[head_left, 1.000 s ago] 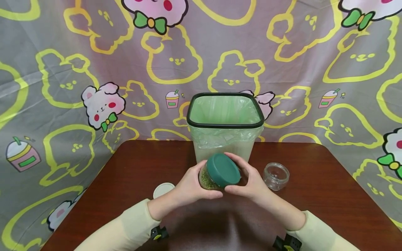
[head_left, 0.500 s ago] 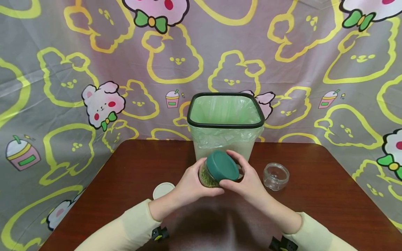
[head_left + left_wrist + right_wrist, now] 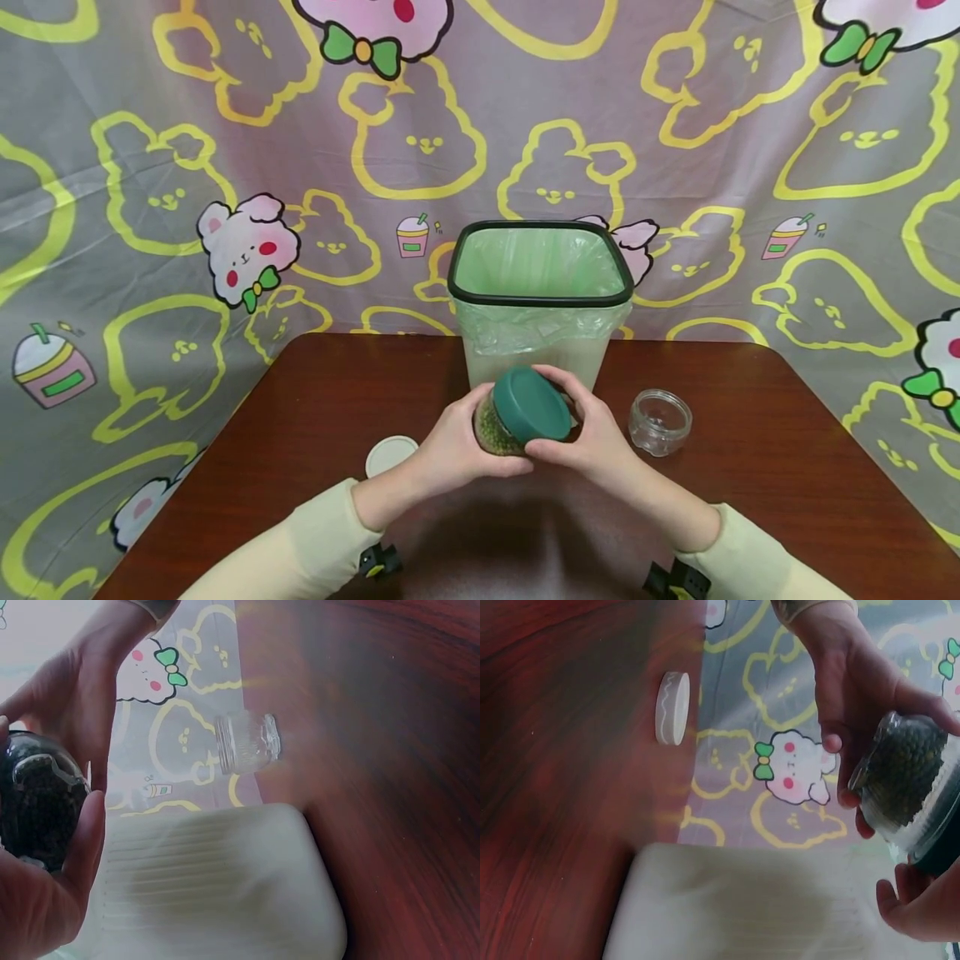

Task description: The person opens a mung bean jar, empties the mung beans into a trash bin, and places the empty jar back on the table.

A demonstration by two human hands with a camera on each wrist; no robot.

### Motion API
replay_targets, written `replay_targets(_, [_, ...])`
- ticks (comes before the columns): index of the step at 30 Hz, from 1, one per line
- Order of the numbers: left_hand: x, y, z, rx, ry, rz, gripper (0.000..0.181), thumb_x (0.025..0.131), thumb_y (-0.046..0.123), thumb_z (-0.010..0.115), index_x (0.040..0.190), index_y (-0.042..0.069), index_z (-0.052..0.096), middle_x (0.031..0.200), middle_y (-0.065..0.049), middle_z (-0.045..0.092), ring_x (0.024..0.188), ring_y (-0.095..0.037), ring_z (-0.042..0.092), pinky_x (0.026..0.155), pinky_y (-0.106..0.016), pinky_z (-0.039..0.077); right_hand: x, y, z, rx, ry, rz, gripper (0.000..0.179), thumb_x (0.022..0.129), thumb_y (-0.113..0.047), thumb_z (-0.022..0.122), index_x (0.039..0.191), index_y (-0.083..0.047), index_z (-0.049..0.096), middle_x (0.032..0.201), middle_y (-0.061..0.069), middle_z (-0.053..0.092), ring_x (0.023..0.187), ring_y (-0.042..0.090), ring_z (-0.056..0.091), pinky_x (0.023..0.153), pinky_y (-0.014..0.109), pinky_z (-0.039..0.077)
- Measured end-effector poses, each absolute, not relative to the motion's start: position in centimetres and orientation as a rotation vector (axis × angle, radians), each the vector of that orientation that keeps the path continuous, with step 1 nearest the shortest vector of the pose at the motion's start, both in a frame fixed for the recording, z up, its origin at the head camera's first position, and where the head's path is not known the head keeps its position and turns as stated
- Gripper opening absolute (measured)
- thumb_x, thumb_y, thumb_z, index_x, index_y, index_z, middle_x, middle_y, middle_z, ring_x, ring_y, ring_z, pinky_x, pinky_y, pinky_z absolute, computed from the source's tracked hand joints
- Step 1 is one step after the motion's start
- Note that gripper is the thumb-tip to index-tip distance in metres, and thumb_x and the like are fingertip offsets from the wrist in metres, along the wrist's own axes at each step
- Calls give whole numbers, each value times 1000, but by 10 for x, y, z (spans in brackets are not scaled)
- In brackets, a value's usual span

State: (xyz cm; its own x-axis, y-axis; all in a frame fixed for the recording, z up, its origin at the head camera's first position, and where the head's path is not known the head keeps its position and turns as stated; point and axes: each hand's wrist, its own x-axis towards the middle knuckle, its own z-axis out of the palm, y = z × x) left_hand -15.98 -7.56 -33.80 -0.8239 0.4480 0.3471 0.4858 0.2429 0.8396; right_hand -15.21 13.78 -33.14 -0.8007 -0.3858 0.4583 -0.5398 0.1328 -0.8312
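Observation:
A clear jar (image 3: 491, 427) of small green beans is held up in front of the bin, tilted to the right. My left hand (image 3: 459, 442) grips its glass body, thumb below and fingers behind. On the jar sits a dark green lid (image 3: 531, 404), which my right hand (image 3: 592, 429) holds by the rim between thumb and fingers. In the right wrist view the beans (image 3: 909, 761) show through the glass, with a white band under the lid. The left wrist view shows the jar's bottom (image 3: 41, 799) between both hands.
A bin (image 3: 536, 342) with a black rim and green liner stands behind the hands. An open clear glass jar (image 3: 660, 423) is on the table (image 3: 750, 483) at right. A white lid (image 3: 390, 455) lies at left, partly behind the left forearm. A patterned cloth hangs behind.
My right hand has shifted its hold on the green lid's rim, with the thumb now further left. The jar rose slightly, then came down again. The left hand keeps its grip.

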Motion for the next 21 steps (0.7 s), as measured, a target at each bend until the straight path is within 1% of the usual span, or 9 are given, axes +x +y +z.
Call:
replay_targets(5, [-162, -78, -337, -969, -2472, -1691, 72, 67, 23, 90, 129, 13, 55, 112, 2, 63, 98, -13, 60, 85, -32, 50, -156, 140, -333, 1029, -2221, 1730, 77, 78, -34, 83, 140, -8, 45, 126, 12, 54, 103, 23, 57, 80, 33, 51])
replay_targets(9, [-164, -81, -338, -1059, -2459, -1722, 70, 69, 19, 89, 130, 11, 55, 112, 1, 64, 98, -14, 61, 85, -32, 50, -159, 141, -335, 1102, -2185, 1710, 79, 77, -35, 83, 140, -8, 45, 126, 11, 54, 103, 20, 57, 82, 31, 50])
replay_targets(14, [-167, -85, -340, -1167, -2417, -1783, 68, 71, 12, 87, 130, 9, 54, 113, -1, 64, 100, -17, 61, 86, -33, 51, -160, 141, -338, 1155, -2168, 1684, 80, 77, -34, 83, 142, -9, 43, 127, 10, 53, 103, 20, 57, 82, 32, 51])
replay_targets(17, [-165, -84, -340, -1116, -2409, -1802, 67, 72, 12, 87, 130, 9, 54, 113, -1, 64, 98, -17, 61, 85, -34, 51, -156, 140, -335, 1078, -2221, 1703, 78, 79, -31, 82, 143, -10, 43, 128, 10, 53, 103, 22, 58, 78, 33, 53])
replay_targets(21, [-161, -79, -338, -948, -2408, -1735, 71, 69, 19, 89, 130, 12, 54, 113, 1, 63, 98, -15, 61, 85, -34, 50, -148, 136, -330, 883, -2316, 1723, 76, 81, -28, 80, 143, -8, 42, 127, 13, 54, 103, 27, 59, 74, 35, 54])
